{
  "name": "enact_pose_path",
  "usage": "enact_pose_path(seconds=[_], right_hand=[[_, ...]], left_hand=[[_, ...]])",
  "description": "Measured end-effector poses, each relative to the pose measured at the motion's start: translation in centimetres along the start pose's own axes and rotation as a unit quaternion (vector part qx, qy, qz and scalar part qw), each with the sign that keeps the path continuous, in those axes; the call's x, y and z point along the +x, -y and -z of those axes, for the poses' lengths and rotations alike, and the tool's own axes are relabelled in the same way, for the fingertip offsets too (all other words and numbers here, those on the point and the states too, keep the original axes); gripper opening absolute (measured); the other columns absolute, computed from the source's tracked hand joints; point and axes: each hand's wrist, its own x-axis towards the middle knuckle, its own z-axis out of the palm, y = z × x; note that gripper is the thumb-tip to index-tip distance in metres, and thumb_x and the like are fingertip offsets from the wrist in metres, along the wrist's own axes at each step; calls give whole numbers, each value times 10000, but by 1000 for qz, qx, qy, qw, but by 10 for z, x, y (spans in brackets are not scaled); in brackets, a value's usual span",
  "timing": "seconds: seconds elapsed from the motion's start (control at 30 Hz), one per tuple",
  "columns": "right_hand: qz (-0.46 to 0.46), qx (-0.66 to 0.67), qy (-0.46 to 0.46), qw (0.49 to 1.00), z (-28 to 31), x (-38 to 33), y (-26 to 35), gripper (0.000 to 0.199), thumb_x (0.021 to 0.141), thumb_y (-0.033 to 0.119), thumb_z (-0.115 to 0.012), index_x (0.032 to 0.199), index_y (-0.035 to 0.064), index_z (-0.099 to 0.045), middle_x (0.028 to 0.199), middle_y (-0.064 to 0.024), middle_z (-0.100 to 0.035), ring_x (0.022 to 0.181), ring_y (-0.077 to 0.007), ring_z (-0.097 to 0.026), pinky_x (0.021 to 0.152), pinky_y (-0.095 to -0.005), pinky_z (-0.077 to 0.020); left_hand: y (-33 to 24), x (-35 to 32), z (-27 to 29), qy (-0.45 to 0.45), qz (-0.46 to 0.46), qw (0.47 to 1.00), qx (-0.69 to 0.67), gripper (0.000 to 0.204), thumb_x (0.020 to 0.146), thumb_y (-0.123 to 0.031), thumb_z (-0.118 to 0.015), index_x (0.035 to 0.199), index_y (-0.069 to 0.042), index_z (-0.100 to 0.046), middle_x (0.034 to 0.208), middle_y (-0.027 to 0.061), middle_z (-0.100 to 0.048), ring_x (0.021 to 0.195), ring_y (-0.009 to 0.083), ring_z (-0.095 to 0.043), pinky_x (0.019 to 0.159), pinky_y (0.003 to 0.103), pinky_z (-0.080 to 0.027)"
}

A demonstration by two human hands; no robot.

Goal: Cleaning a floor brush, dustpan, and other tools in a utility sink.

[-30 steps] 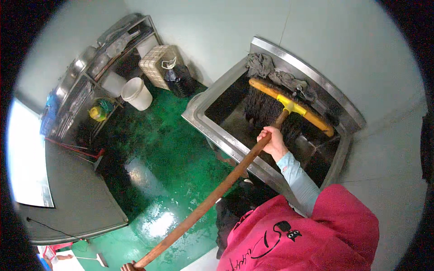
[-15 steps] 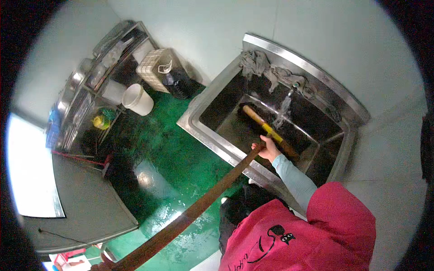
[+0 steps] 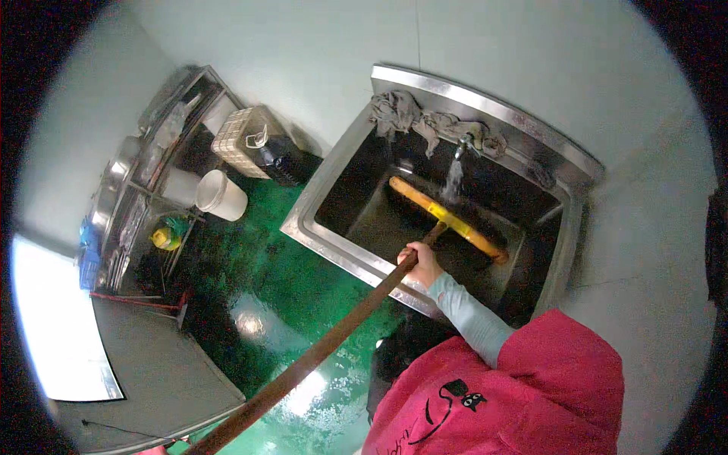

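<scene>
My right hand (image 3: pixel 422 264) is closed around the long brown wooden handle of a push broom (image 3: pixel 345 327). The handle slants from the lower left up over the sink's front rim. Its orange-yellow head (image 3: pixel 447 218) lies across the inside of the stainless steel sink (image 3: pixel 334 249), and dark bristles show along it. Water runs from the tap (image 3: pixel 464 142) into the basin just behind the head. Where the handle leaves the picture at the lower left, my left hand is out of view.
Grey rags (image 3: pixel 396 111) drape over the sink's back edge. To the left stand a black jug (image 3: pixel 277 161), a pale crate (image 3: pixel 241 144), a white bucket (image 3: pixel 221 196) and a metal shelf rack (image 3: pixel 144 188). The green floor (image 3: pixel 277 280) looks wet and shiny.
The broom head has turned so its orange-yellow back shows more fully. My right hand has moved left and slightly lower with the handle. My left hand has gone out of view.
</scene>
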Motion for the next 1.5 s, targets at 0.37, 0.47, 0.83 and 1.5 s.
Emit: enact_pose_path(seconds=[0.37, 0.47, 0.83, 1.5], right_hand=[[93, -167, 91, 977, -38, -40, -21, 144, 635, 58, -461, 551, 87, -348, 494, -12, -346, 446, -127, -363, 449, -266, -330], [53, -174, 83, 980, -33, -31, -17, 122, 636, 56, -477, 588, 65, -365, 511, -28, -360, 457, -141, -375, 460, -280, -346], [-93, -425, 37, 900, 7, -10, 61, 237, 641, 138, -563, 803, 29, -429, 785, -113, -462, 721, -231, -479, 664, -343, -406], [277, -789, -142, 529, -113, 43, 238, 240, 775, 299, -345, 944, 136, -394, 524, -76, -458, 371, -164, -452, 320, -292, -385]], left_hand=[[-84, -198, -130, 138, 124, 963, -197, 163, 634, -99, -520, 490, -48, -463, 474, 69, -430, 440, 216, -420, 482, 340, -360], [-85, -197, -129, 162, 129, 959, -195, 175, 641, -118, -523, 491, -54, -458, 477, 66, -428, 448, 212, -422, 479, 337, -356], [-80, -6, 61, -116, -4, 992, -49, 354, 745, -249, -452, 428, -115, -367, 416, 23, -340, 406, 154, -381, 434, 273, -332], [-13, -23, 84, 5, 2, 998, -67, 207, 649, -93, -538, 528, -57, -373, 511, 40, -361, 497, 168, -389, 560, 299, -359]])
